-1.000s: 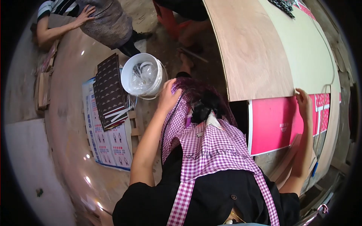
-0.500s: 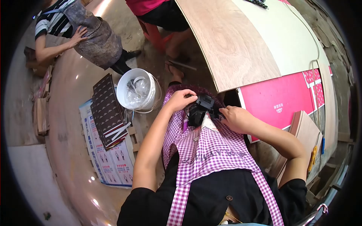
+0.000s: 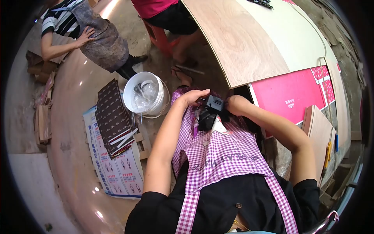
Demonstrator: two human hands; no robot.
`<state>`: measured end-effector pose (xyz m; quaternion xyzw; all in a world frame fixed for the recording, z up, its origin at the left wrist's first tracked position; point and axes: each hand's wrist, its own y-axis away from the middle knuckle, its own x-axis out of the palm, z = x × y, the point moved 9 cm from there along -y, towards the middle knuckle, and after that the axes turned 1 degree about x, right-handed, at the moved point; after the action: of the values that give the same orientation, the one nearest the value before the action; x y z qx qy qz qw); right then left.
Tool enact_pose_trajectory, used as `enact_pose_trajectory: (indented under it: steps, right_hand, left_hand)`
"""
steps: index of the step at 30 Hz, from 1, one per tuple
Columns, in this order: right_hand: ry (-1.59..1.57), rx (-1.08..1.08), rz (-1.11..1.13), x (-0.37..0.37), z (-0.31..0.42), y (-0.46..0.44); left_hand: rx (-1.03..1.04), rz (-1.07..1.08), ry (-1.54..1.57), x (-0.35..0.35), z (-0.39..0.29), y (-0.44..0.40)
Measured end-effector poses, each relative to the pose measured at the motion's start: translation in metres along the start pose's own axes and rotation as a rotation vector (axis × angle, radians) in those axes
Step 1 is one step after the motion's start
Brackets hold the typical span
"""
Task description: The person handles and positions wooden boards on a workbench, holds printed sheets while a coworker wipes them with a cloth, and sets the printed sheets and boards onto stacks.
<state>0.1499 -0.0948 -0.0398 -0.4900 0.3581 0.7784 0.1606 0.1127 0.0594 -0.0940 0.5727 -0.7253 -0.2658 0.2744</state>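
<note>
A small black device [image 3: 215,103] is between my two hands, above my lap. My left hand [image 3: 194,97] grips its left side, thumb toward its top. My right hand [image 3: 237,105] is closed at its right side, with the fingertips partly hidden. Black cloth or a pouch [image 3: 206,120] hangs just under the device, against my purple checked apron [image 3: 226,156]. To the left of my left hand stands a white bucket [image 3: 156,103] with clear plastic inside.
Dark patterned sheets [image 3: 111,117] lie on a printed poster [image 3: 117,171] at the left. A plywood board [image 3: 241,43] and pink sheets [image 3: 284,97] cover the table at the right, near a yellow-handled tool [image 3: 327,156]. Two people are ahead, one beside a red stool [image 3: 159,39].
My right hand has come from the pink sheets to my lap, and my left hand has moved inward. Both hands are now at the black device, which has risen slightly.
</note>
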Motion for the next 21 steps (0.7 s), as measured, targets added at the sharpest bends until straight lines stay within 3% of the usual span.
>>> enact_pose_trajectory:
  steps: [2, 6, 8, 10, 12, 16, 19, 21]
  right_hand:
    - [-0.053, 0.027, 0.054, 0.004, -0.001, -0.005]
    - [-0.096, -0.036, 0.108, 0.0, 0.006, 0.0]
    - [-0.134, -0.089, 0.099, -0.001, 0.01, 0.0]
    - [-0.081, -0.119, 0.092, 0.006, 0.008, -0.002]
    - [-0.033, -0.085, 0.136, 0.009, 0.008, -0.001]
    - [0.004, -0.095, 0.153, 0.002, 0.012, 0.003]
    - [-0.264, -0.184, -0.015, -0.024, 0.006, 0.015]
    - [-0.324, -0.18, -0.086, -0.049, 0.014, 0.035]
  left_hand:
    - [-0.026, 0.108, 0.226, 0.009, 0.008, -0.002]
    - [-0.004, 0.166, 0.272, 0.015, 0.007, 0.012]
    - [0.202, 0.167, 0.087, 0.015, -0.006, 0.018]
    - [0.252, 0.144, 0.089, 0.02, -0.013, 0.038]
    - [0.433, 0.155, 0.06, 0.028, -0.031, 0.059]
    - [0.476, 0.087, -0.035, 0.045, -0.036, 0.084]
    - [0.538, 0.178, -0.019, 0.067, -0.046, 0.114]
    - [0.799, 0.009, -0.368, 0.078, -0.063, 0.142]
